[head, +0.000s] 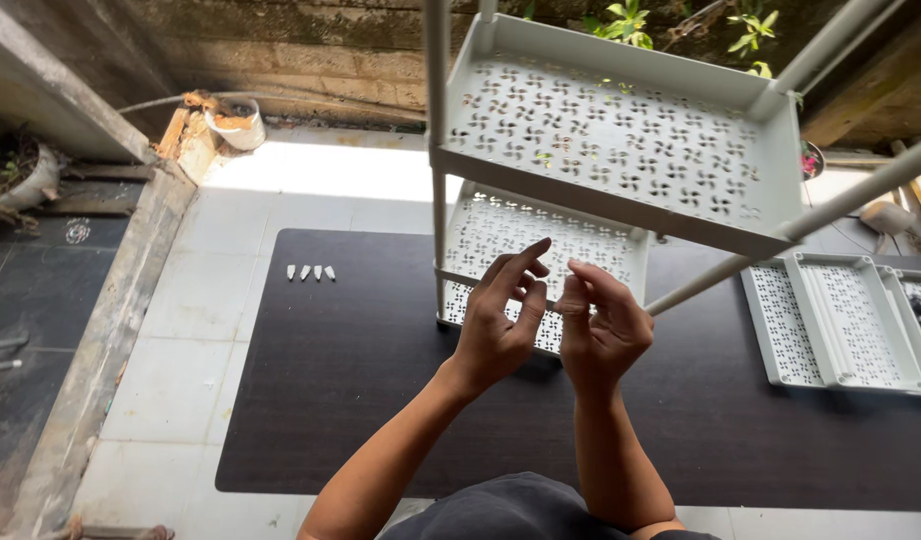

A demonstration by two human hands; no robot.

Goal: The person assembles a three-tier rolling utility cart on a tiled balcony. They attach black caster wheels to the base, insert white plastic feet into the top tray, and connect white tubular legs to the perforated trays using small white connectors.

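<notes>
Hands meet above the dark brown mat: left hand [500, 325] and right hand [600, 330] pinch fingertips together, perhaps around something too small to see, before the pale grey perforated plastic shelf rack [610, 150], beside spare trays [840, 320].

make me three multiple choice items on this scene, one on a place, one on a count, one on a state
1. Where do the small white pegs lie?
A. on the dark mat, left of the rack
B. inside the top tray
C. in the white pot

2. How many small white pegs lie in that row?
A. two
B. four
C. seven

3. How are the left hand and right hand?
A. flat on the mat
B. raised, fingers pinched together before the rack
C. gripping a pole each

Key: 1 A, they sit on the dark mat left of the grey tiered rack; 2 B, four show; 3 B, both hands hover with fingertips nearly meeting.
</notes>
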